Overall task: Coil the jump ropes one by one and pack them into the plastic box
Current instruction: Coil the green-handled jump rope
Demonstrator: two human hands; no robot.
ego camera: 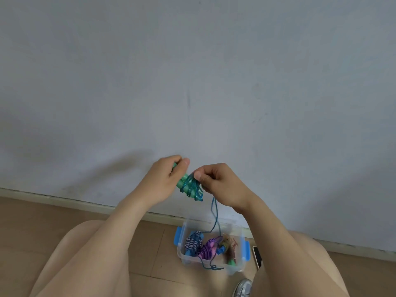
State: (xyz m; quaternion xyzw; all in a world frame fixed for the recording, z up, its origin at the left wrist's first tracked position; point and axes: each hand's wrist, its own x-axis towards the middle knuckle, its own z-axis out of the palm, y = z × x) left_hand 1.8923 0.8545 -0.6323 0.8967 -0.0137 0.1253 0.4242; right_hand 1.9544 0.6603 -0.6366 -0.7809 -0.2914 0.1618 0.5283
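Item in hand: a teal jump rope (189,187), its cord partly wound in crossing turns around its green handles, being held up in front of the wall above the plastic box. The left hand (169,173) is closing around the upper end of the handles, thumb pressed on top, seemingly to keep the bundle steady as a core for winding. The right hand (216,181) is pinching the cord between thumb and fingertips right against the wraps, probably guiding the next turn tight. The loose tail (215,213) is hanging from that pinch down into the plastic box (243,249), ending in a small tangle near the box's front edge, so a fair length appears left to coil. Already lying in the box: a blue-and-white coiled rope (192,243), a purple coiled rope (209,249) and a brownish coiled rope (230,246), side by side. The box is sitting open on the wooden floor (150,243) close to the skirting, between the person's knees, within easy reach. A phone (257,256) is lying just beside its right side; a shoe (243,288) is showing near the bottom edge.
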